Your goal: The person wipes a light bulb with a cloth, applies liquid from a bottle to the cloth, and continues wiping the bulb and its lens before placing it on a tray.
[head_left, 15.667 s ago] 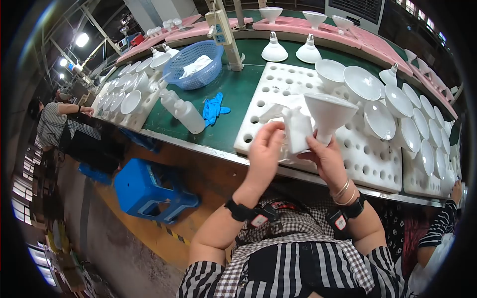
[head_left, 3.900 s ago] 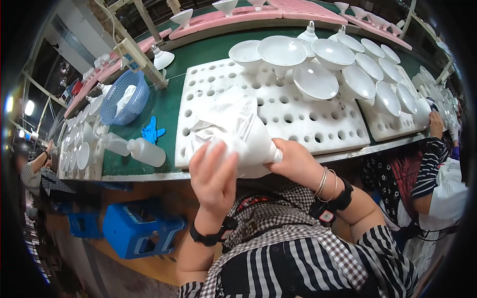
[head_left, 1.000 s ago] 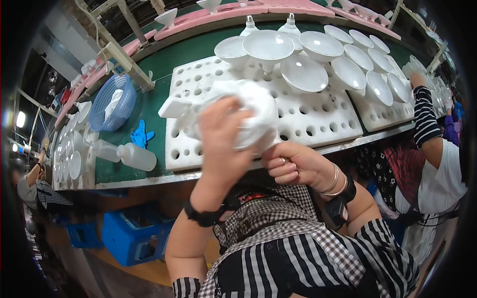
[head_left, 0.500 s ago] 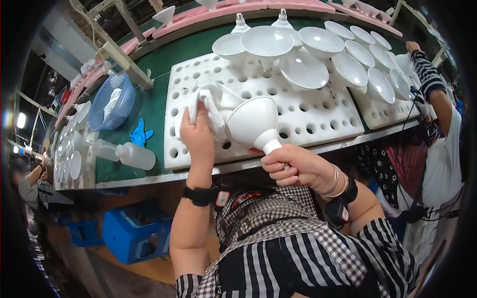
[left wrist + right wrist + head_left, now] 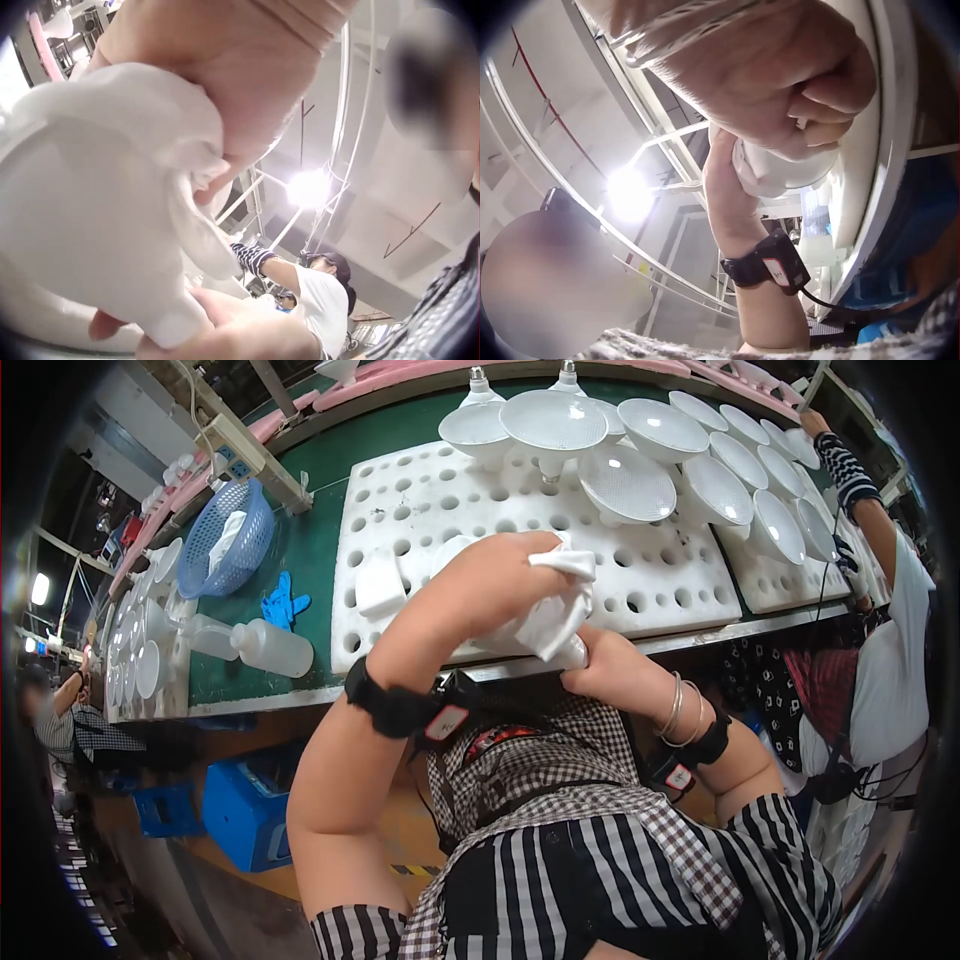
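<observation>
A cone-shaped white reflector lamp bulb [image 5: 90, 217] is held between my hands over the bench's front edge. My right hand [image 5: 620, 675] grips its narrow neck [image 5: 570, 654], fingers curled round it in the right wrist view. Draped over the lamp's wide part is a white cloth [image 5: 562, 615], bunched in my left hand [image 5: 490, 585], which reaches across the lamp from the left. From the head view, the left hand and cloth hide most of the cone. To the left of the hands a small white block [image 5: 380, 582] lies on the holed white foam board [image 5: 420, 485].
Several similar lamps [image 5: 628, 485] stand wide end up in the foam, back and right. Two plastic bottles [image 5: 272, 649], a blue glove [image 5: 285, 600] and a blue basket [image 5: 230, 545] are on the green bench at left. Another person's striped sleeve [image 5: 845, 468] reaches in at right.
Half a second ago my left hand held the cloth beside the lamp's left rim. It has swung right, across the lamp to near the neck. My right hand keeps its grip.
</observation>
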The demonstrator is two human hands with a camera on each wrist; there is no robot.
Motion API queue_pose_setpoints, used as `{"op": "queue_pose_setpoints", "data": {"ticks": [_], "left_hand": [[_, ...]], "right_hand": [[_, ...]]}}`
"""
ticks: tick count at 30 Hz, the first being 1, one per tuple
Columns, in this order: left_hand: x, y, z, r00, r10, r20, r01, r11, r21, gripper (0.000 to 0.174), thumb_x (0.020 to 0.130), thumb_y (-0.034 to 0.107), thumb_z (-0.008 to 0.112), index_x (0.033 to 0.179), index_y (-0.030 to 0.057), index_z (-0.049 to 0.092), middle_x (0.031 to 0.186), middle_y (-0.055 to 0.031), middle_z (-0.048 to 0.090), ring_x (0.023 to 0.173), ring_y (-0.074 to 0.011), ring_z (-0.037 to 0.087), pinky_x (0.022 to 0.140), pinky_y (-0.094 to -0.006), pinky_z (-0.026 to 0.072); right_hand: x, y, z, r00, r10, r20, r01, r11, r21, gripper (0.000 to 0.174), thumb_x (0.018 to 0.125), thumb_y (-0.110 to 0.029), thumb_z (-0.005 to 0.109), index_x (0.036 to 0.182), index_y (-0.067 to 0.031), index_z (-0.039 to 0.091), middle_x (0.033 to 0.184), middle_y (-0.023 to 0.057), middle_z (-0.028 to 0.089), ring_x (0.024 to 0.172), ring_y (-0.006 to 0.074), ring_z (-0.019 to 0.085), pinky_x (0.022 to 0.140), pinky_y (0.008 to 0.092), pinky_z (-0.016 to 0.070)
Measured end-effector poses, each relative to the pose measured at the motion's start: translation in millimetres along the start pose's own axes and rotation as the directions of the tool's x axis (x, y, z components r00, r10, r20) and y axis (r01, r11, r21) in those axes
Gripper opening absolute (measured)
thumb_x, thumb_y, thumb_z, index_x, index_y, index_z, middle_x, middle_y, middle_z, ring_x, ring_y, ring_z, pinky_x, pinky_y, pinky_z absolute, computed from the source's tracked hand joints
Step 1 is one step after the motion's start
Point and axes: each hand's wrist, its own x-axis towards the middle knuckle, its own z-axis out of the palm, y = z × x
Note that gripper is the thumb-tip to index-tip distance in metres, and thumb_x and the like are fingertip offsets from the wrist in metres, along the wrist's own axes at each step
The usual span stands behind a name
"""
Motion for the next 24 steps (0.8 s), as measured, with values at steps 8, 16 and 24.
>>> {"op": "queue_pose_setpoints", "data": {"ticks": [8, 16, 24], "left_hand": [[16.9, -55.7, 13.0, 0.889, 0.458, 0.012, -0.442, 0.849, 0.29, 0.036, 0.092, 0.022, 0.058, 0.123, 0.0062, 0.064, 0.102, -0.006, 0.069, 0.087, -0.0129, 0.065, 0.078, -0.0296, 0.0525], [-18.5, -44.4, 40.0, 0.947, -0.119, -0.299, -0.122, 0.726, -0.677, 0.038, 0.102, 0.031, 0.054, 0.115, -0.0034, 0.064, 0.1, -0.0078, 0.069, 0.085, -0.0132, 0.065, 0.072, -0.0275, 0.0525], [-29.2, -29.3, 70.3, 0.832, -0.123, -0.541, -0.299, 0.723, -0.623, 0.039, 0.102, 0.032, 0.055, 0.113, -0.0044, 0.062, 0.098, -0.0064, 0.068, 0.086, -0.0105, 0.061, 0.076, -0.0251, 0.0487]], "right_hand": [[-3.1, 27.7, 24.8, 0.934, -0.278, -0.223, 0.231, 0.949, -0.215, 0.035, 0.075, -0.01, 0.067, 0.109, -0.0028, 0.06, 0.085, 0.0211, 0.068, 0.082, 0.0409, 0.066, 0.074, 0.0452, 0.0521], [-3.1, 31.5, 20.6, 0.85, -0.401, -0.342, 0.337, 0.912, -0.232, 0.038, 0.073, -0.007, 0.074, 0.109, -0.0038, 0.064, 0.092, 0.0203, 0.069, 0.086, 0.0394, 0.067, 0.075, 0.0405, 0.0538], [2.3, 23.9, -2.8, 0.801, -0.528, -0.28, 0.464, 0.845, -0.267, 0.025, 0.077, -0.02, 0.076, 0.096, -0.0065, 0.067, 0.088, 0.0174, 0.069, 0.082, 0.0368, 0.066, 0.069, 0.0412, 0.0536]]}}
